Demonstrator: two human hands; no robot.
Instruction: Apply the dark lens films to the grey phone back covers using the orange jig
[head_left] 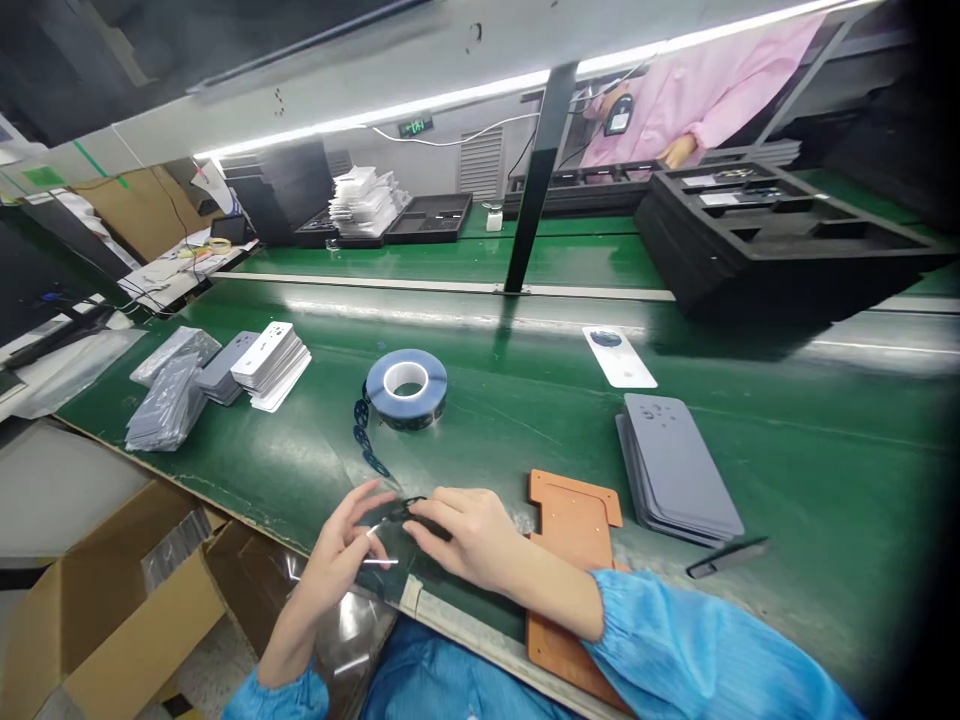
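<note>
A blue tape roll (433,398) with a white core stands on the green bench. From its left side a strip of dark ring-shaped stickers (361,432) trails down toward my hands. My left hand (341,555) pinches the clear film end of this strip near the bench's front edge. Thumb and fingers of my right hand (471,535) close on a black sticker (409,507) at the strip's end, close to my left fingertips. An orange jig plate (574,520) lies partly under my right forearm.
Right of the jig are a stack of grey phone back covers (682,460), a white cover (619,358) and a dark flat tool (726,558). More cover stacks (270,365) lie left. Black trays (765,230) stand behind; a person in pink (705,90) is across the bench.
</note>
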